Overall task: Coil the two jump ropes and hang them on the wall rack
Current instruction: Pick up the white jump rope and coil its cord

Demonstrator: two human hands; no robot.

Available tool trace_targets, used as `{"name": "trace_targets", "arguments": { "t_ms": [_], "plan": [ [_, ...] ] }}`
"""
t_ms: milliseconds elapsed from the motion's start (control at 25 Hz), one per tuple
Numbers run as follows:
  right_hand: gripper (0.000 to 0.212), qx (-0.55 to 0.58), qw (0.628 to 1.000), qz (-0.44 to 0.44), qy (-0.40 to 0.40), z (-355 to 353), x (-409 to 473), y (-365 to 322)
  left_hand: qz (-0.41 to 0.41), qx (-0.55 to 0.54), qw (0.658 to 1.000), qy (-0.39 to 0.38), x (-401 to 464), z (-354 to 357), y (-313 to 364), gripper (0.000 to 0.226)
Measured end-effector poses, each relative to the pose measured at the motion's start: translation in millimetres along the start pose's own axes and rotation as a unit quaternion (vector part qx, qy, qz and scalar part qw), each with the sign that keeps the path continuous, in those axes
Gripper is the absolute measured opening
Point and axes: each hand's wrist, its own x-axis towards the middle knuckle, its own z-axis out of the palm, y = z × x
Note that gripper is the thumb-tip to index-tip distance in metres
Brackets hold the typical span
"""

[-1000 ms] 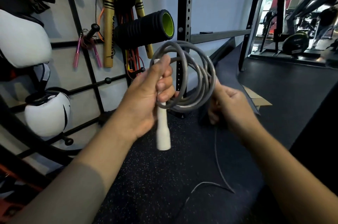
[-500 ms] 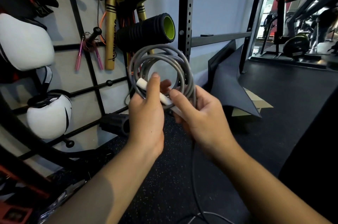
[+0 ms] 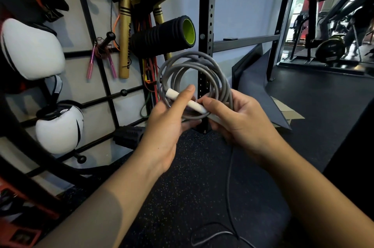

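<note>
A grey jump rope [image 3: 212, 77] is wound into several loops held at chest height in front of the wall rack [image 3: 105, 77]. My left hand [image 3: 168, 124] grips the loops and the white handle [image 3: 172, 94], thumb laid along the handle. My right hand [image 3: 236, 120] pinches the same handle's lower part and the right side of the coil. A loose tail of grey rope [image 3: 228, 187] hangs from my right hand to the floor. A second jump rope with pink handles [image 3: 91, 63] hangs on a rack peg.
A black foam roller with a green core [image 3: 162, 37], white boxing gloves [image 3: 32, 49] and gold sticks [image 3: 124, 39] fill the rack. A black perforated upright [image 3: 206, 25] stands behind the coil. Cardboard [image 3: 289, 112] lies on the black rubber floor at right.
The coil has come lower and leftward. The white handle has turned from hanging upright to lying slantwise across the loops, and my right hand has moved onto it.
</note>
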Motion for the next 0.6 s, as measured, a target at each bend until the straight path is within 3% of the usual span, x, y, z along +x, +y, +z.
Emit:
{"name": "trace_targets", "arguments": {
  "t_ms": [120,200,240,320,360,400,440,520,600],
  "plan": [
    [0.015,-0.113,0.990,0.019,-0.078,-18.5,0.2,-13.3,0.080,0.019,0.997,-0.005,4.9,-19.0,14.9,0.055],
    [0.012,-0.165,0.976,0.033,-0.138,-29.8,0.1,-19.6,0.180,0.218,0.956,-0.085,7.1,-34.5,33.8,0.085],
    [0.011,-0.190,0.967,0.038,-0.163,-32.6,0.3,-20.5,0.201,0.345,0.905,-0.148,5.9,-36.8,44.3,0.095],
    [0.010,-0.255,0.946,0.043,-0.198,-31.3,0.5,-19.9,0.166,0.561,0.779,-0.225,-1.5,-30.7,57.0,0.104],
    [0.009,-0.285,0.936,0.042,-0.204,-29.1,-0.2,-19.7,0.146,0.626,0.727,-0.240,-6.2,-23.3,56.4,0.104],
    [0.008,-0.307,0.929,0.039,-0.202,-26.9,-0.6,-19.0,0.132,0.657,0.699,-0.251,-8.7,-16.0,51.8,0.098],
    [0.008,-0.319,0.926,0.037,-0.199,-25.2,-1.4,-19.5,0.123,0.661,0.692,-0.263,-8.7,-11.2,45.1,0.086],
    [0.015,-0.312,0.931,0.031,-0.188,-25.1,-2.0,-18.4,0.100,0.625,0.721,-0.283,-1.8,-10.1,32.7,0.056],
    [0.025,-0.271,0.945,0.029,-0.182,-25.6,-2.5,-14.6,0.078,0.605,0.740,-0.283,7.1,-13.9,31.6,0.039]
  ]
}}
